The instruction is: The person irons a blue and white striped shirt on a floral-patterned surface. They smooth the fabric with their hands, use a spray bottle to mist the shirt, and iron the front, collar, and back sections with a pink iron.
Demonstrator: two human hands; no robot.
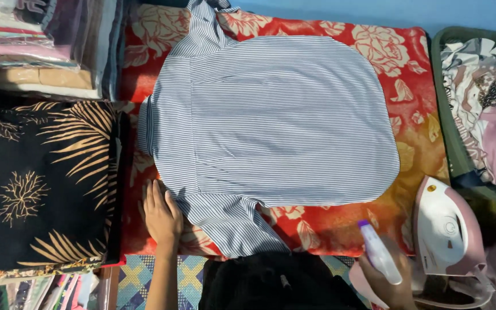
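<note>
A striped shirt point(271, 115) lies spread flat, unpressed; left hand point(161, 213) rests open beside it; right hand point(388, 281) grips a spray bottle point(379, 252); iron point(448, 229) stands idle.

Right hand point(390, 279) partly cut by bottom edge; shirt point(271, 120) collar cut off at top; iron point(448, 229) base hidden.

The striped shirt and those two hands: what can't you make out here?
Head view:
- striped shirt: collar cut off by the top edge.
- right hand: fingers hidden behind the spray bottle.
- iron: base hidden by its own body.
- left hand: flat on the floral cloth, nothing hidden.
</note>
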